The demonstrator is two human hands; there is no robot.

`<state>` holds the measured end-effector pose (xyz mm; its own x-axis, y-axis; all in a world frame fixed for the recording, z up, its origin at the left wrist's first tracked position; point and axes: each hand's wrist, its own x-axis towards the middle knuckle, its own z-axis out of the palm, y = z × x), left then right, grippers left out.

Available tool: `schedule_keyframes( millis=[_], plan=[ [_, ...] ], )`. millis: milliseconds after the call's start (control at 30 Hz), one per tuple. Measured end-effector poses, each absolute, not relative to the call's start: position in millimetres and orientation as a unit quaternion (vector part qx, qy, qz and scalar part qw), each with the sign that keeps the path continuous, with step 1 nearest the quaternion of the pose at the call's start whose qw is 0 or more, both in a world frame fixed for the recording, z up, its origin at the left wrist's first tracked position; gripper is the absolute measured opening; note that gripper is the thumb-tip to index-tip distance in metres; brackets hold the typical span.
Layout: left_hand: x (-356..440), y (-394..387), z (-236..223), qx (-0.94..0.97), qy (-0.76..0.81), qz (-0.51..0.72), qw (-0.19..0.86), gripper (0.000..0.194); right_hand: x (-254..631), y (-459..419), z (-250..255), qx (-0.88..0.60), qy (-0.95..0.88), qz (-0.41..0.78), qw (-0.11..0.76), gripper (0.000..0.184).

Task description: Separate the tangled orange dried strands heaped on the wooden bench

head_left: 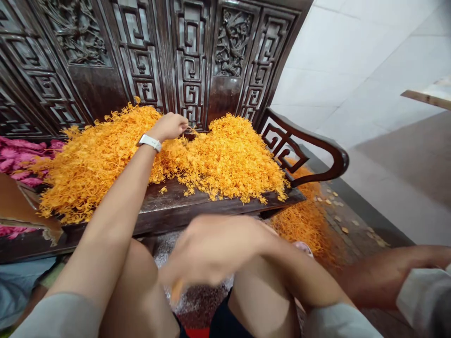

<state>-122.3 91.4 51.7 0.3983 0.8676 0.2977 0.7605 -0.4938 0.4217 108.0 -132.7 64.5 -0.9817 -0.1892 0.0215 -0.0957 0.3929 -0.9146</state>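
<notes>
My left hand [171, 126], with a pale band at its wrist, reaches over a dark wooden bench [169, 202]. Its fingers are pinched together on a thin orange flower sprig [192, 129], between two heaps of the same stuff. The left heap [105, 155] shows many stems, while the right heap [236, 159] is mostly small yellow-orange blossoms. Nearer to me, my right hand [218, 249] hangs above my lap, smeared by motion. A blurred orange patch shows at its fingertips; I cannot make out what it is or whether the fingers are closed.
Carved bench back panels [229, 80] rise behind the heaps, and a curved armrest [331, 159] closes the right end. Magenta flowers [21, 159] and a cardboard piece [24, 202] lie at left. Orange stems [303, 225] cover the floor at right, near another person's limb [380, 272].
</notes>
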Motion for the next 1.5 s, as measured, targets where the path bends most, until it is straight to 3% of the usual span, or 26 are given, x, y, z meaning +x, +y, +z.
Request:
schedule_keyframes(
  millis=[67, 100, 133, 200, 267, 300, 367, 633, 867, 933, 1133, 1200, 1333, 1500],
  plan=[
    [-138.7, 91.8, 46.8, 0.818, 0.513, 0.240, 0.100, 0.016, 105.4, -133.2, 69.6, -0.123, 0.713, -0.666, 0.182, 0.015],
    [-144.7, 91.3, 44.8, 0.812, 0.523, 0.242, 0.095, 0.015, 107.9, -124.5, 71.8, -0.116, 0.632, -0.744, 0.181, 0.019],
    [-148.8, 90.6, 43.5, 0.809, 0.525, 0.246, 0.099, 0.015, 112.5, -111.2, 73.5, -0.091, 0.547, -0.823, 0.125, 0.021],
    [-152.0, 88.6, 42.8, 0.805, 0.528, 0.253, 0.100, 0.017, 125.2, -78.5, 74.1, -0.022, 0.389, -0.914, -0.113, 0.028],
    [-150.6, 86.4, 44.8, 0.807, 0.525, 0.251, 0.099, 0.017, 135.9, -51.1, 70.4, 0.078, 0.297, -0.872, -0.380, 0.030],
    [-149.0, 85.2, 46.6, 0.810, 0.524, 0.244, 0.103, 0.017, 138.8, -43.1, 67.0, 0.134, 0.286, -0.829, -0.462, 0.027],
    [-145.2, 82.5, 51.2, 0.815, 0.520, 0.230, 0.109, 0.018, 139.1, -39.8, 58.9, 0.245, 0.316, -0.750, -0.527, 0.016],
    [-120.4, 66.2, 80.5, 0.823, 0.516, 0.228, 0.069, 0.021, 133.3, -62.9, 49.2, 0.280, 0.628, -0.517, -0.510, 0.017],
    [-97.0, 41.6, 106.5, 0.823, 0.484, 0.273, 0.116, 0.021, 153.8, -35.3, 38.1, 0.358, 0.593, -0.488, -0.531, 0.022],
    [-92.1, 36.2, 109.7, 0.829, 0.461, 0.276, 0.159, 0.025, 159.0, -30.8, 36.5, 0.375, 0.566, -0.507, -0.531, 0.030],
    [-74.9, 30.7, 109.0, 0.868, 0.381, 0.150, 0.282, 0.027, 164.8, -25.2, 37.1, 0.402, 0.563, -0.485, -0.536, 0.077],
    [-70.4, 31.9, 107.1, 0.874, 0.373, 0.120, 0.287, 0.026, 163.8, -25.0, 36.6, 0.396, 0.570, -0.478, -0.538, 0.075],
    [-69.8, 35.2, 106.0, 0.873, 0.379, 0.121, 0.284, 0.024, 161.7, -26.9, 36.1, 0.367, 0.562, -0.488, -0.558, 0.052],
    [-77.0, 36.3, 108.4, 0.875, 0.381, 0.116, 0.277, 0.029, 163.9, -28.7, 38.8, 0.349, 0.535, -0.495, -0.588, 0.054]
  ],
)
